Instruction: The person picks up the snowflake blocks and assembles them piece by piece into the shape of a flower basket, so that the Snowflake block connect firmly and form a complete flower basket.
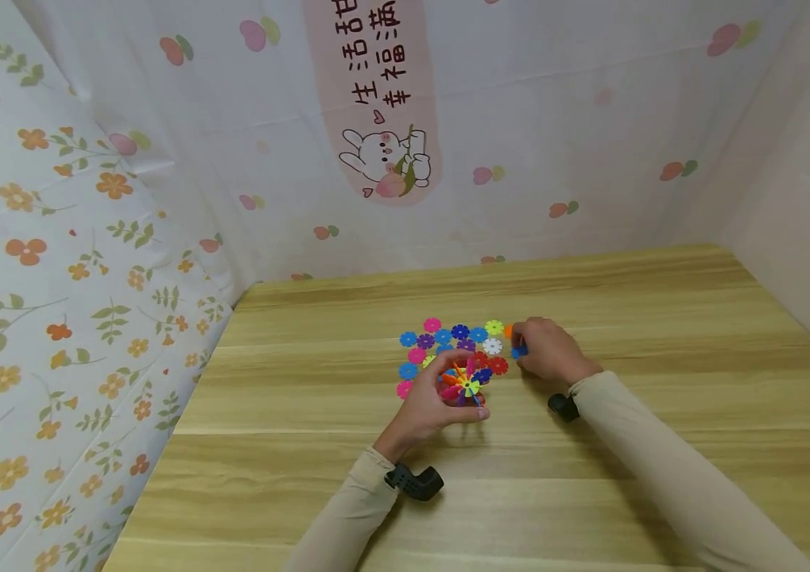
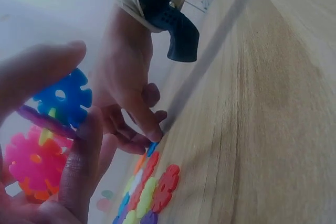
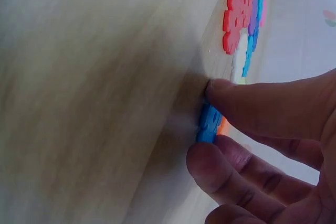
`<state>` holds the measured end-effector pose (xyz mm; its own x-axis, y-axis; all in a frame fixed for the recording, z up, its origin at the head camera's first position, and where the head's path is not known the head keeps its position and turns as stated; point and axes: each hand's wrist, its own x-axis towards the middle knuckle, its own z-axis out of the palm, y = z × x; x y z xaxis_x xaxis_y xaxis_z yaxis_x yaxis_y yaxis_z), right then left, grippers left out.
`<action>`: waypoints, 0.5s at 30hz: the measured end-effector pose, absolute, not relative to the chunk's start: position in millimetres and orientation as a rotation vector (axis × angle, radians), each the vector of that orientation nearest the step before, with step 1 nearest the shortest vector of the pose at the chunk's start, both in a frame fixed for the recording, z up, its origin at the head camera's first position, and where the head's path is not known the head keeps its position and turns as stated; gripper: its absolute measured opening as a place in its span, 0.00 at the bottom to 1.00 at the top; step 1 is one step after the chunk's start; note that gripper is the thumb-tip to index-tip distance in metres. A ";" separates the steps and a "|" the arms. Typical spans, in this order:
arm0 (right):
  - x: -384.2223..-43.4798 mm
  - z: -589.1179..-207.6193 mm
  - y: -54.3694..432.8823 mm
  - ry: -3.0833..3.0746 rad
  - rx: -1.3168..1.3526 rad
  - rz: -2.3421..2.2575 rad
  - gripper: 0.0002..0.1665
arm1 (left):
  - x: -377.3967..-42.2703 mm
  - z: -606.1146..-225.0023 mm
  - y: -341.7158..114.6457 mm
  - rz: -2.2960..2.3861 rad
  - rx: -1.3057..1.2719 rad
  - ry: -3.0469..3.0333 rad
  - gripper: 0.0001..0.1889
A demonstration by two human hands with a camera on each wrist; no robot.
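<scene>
My left hand (image 1: 432,403) grips a built cluster of interlocking plastic flower discs (image 1: 467,385) above the table. In the left wrist view a blue disc (image 2: 63,97) and a pink disc (image 2: 34,161) of this cluster show between thumb and fingers. At the right end of the loose discs, my right hand (image 1: 553,351) pinches a single blue flower disc (image 3: 209,123) at the tabletop, thumb on one side and fingertips on the other. An orange disc (image 1: 508,330) lies just beyond it, partly hidden by the hand.
Several loose flower discs lie flat in a loose patch, among them a white disc (image 1: 492,346), a red disc (image 1: 498,366) and a pink disc (image 1: 432,325). They rest on a wooden table (image 1: 290,381). A patterned cloth (image 1: 555,119) hangs behind it.
</scene>
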<state>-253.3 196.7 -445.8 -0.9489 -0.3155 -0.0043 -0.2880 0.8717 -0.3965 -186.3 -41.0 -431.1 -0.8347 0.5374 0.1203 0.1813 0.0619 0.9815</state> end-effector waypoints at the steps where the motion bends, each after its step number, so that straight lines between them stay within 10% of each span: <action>1: -253.8 -445.8 196.8 2.964 -0.483 -0.631 0.11 | -186.6 -431.7 -40.8 1.857 0.730 2.046 0.36; 15: -239.7 -449.3 212.4 2.834 -0.595 -0.928 0.04 | -190.0 -436.5 -38.3 1.954 0.716 1.883 0.36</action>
